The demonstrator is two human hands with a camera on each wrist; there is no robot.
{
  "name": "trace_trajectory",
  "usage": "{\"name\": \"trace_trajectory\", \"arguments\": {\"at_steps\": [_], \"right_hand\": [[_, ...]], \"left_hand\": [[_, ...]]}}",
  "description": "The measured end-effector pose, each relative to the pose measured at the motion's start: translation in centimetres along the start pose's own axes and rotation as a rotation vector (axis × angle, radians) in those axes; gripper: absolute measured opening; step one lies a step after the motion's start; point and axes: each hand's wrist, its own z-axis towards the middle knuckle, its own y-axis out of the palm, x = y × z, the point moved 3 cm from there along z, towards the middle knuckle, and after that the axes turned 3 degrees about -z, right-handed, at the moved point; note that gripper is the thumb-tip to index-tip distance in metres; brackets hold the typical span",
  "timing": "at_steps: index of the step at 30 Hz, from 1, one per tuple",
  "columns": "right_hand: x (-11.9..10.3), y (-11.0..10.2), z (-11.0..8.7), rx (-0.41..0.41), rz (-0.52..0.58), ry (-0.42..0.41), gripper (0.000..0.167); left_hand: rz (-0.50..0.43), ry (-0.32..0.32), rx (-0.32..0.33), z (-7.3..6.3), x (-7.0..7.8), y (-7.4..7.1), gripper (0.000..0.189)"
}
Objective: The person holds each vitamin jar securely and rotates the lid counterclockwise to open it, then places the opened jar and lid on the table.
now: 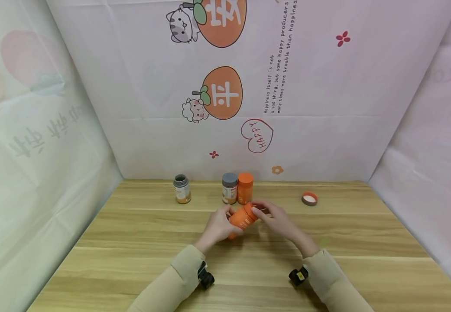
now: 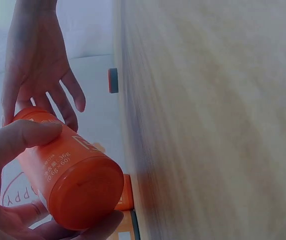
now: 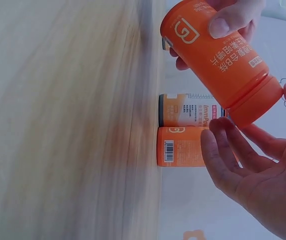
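An orange supplement bottle [image 1: 242,219] is held at a slant above the wooden table, its capped end up toward the right. My left hand [image 1: 217,226] grips its body, the thumb laid along the printed side in the left wrist view. At the other end, my right hand [image 1: 279,222] has thumb and fingers on the orange cap [image 3: 257,102], which sits on the bottle. The right hand's other fingers [image 3: 228,150] extend loosely below the cap. Just behind stand a second orange bottle [image 1: 245,190] and a grey-capped white-and-orange bottle [image 1: 229,190], side by side.
An uncapped bottle [image 1: 182,190] with a dark mouth stands at the back left. To the back right a loose cap [image 1: 309,199] lies with its white inside facing up. A printed white cloth [image 1: 311,143] rises behind the table [image 1: 139,260], with more cloth at both sides.
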Motion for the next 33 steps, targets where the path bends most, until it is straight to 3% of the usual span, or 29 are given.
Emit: {"name": "trace_trajectory", "arguments": {"at_steps": [5, 11, 17, 27, 33], "right_hand": [[-1.1, 0.0, -0.3, -0.013, 0.027, -0.023, 0.046], [-0.5, 0.4, -0.1, -0.028, 0.04, -0.045, 0.041], [0.1, 0.6, 0.0, -0.027, 0.019, -0.017, 0.045], [-0.3, 0.9, -0.1, 0.013, -0.075, 0.015, 0.039], [-0.5, 1.1, -0.1, 0.024, -0.061, 0.019, 0.035]], "left_hand": [[0.019, 0.011, -0.01, -0.2, 0.3, 0.1, 0.045], [0.032, 0.038, -0.017, -0.5, 0.6, 0.1, 0.044], [0.046, 0.041, -0.025, -0.6, 0.7, 0.1, 0.045], [0.089, 0.058, -0.034, -0.7, 0.9, 0.2, 0.045], [0.093, 0.068, -0.034, -0.8, 1.0, 0.1, 0.045]]}}
